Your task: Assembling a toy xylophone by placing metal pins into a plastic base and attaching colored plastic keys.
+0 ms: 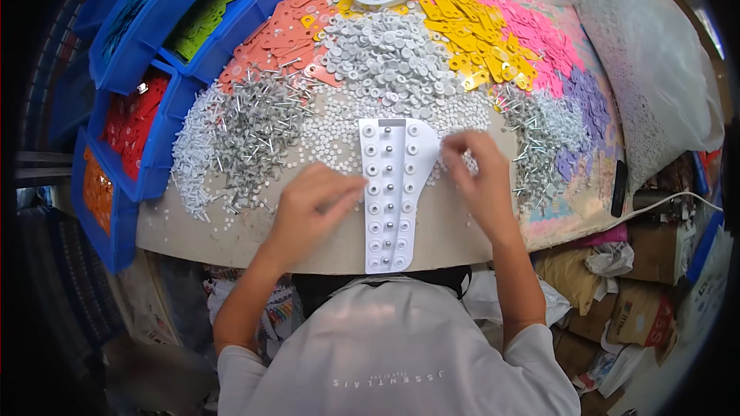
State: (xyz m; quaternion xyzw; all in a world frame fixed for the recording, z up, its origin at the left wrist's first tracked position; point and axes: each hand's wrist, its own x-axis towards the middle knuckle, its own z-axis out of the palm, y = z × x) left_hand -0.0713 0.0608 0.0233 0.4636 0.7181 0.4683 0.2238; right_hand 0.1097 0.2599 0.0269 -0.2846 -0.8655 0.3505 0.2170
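Note:
A white plastic holder (426,148) lies in front of me, straight on the left and bulging at its upper right. Round white snap-like parts line its two sides, and a row of small shiny metal pieces runs down the middle. My left hand (314,202) is closed beside the holder's left edge, thumb and fingertips together; what they may hold is hidden. To the right of the bulge, my right hand (479,172) curls in a blurred pinch above scattered small white discs (333,139). Whatever sits between its fingertips is too small to make out.
Behind the holder rises a heap of white round caps (389,50). Metal pins (258,119) pile at left, more pins (532,142) at right. Coral (281,27), yellow (470,27), pink (539,38) and purple tabs (590,100) ring them. Blue bins (158,135) line the left edge.

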